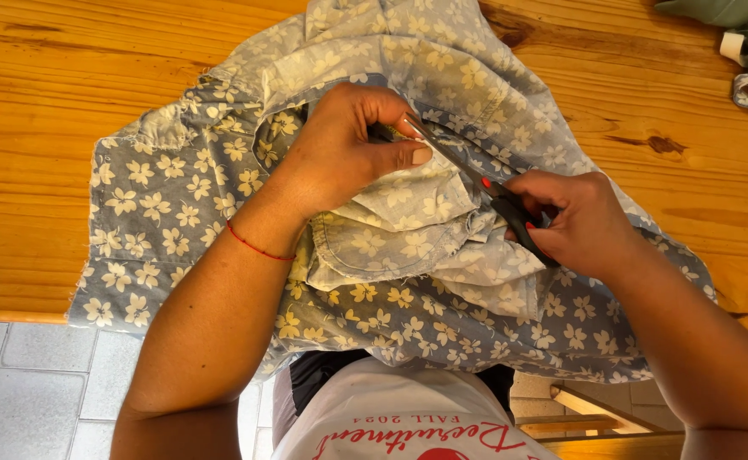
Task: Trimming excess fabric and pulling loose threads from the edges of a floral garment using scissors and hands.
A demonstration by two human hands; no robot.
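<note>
Wooden table (67, 94) under floral fabric (178, 196); grey tiled floor (24, 383) below.

I see the fabric (178, 196) spread on the table (41, 94), its near edge hanging over. My left hand (340, 153) presses on it; the scissors (485, 192) sit just right of that grip, in my right hand (583, 221).

Head view, steeply down, close over table (67, 128)
</note>
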